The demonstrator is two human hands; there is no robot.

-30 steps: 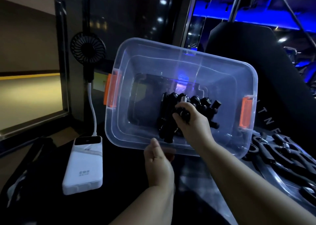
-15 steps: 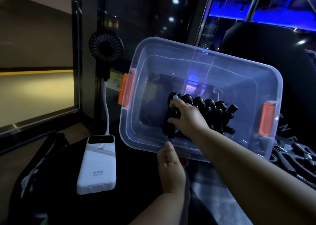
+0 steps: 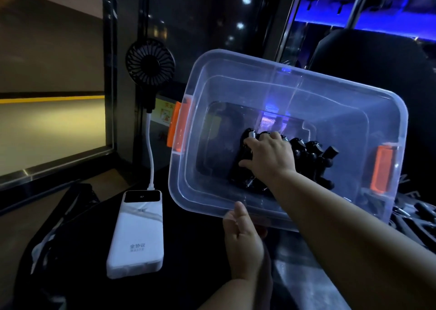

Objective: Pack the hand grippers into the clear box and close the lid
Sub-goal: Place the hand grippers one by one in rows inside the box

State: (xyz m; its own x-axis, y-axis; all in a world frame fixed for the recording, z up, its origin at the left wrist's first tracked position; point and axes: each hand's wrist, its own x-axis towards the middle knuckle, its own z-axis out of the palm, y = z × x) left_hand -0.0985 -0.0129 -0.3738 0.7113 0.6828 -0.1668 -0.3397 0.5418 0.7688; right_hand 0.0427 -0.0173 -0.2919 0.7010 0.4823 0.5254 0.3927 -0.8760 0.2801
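The clear box (image 3: 236, 78) with orange latches is tilted with its opening toward me. My left hand (image 3: 243, 239) grips its near rim, thumb on top of the edge. Several black hand grippers (image 3: 309, 154) with metal springs lie in a row on the box's bottom. My right hand (image 3: 269, 156) reaches inside; its fingers and thumb curl round the leftmost hand gripper (image 3: 245, 173) of the row. No lid is on the box.
A white power bank (image 3: 136, 236) lies at the left on a dark surface, cabled to a small black fan (image 3: 151, 64) standing behind it. More black hand grippers (image 3: 415, 217) lie at the right, below the box. A dark bag (image 3: 59, 227) sits at the far left.
My right hand has shifted left along the row and lowered its hand gripper against the others. My left hand keeps hold of the rim. My view has turned left.
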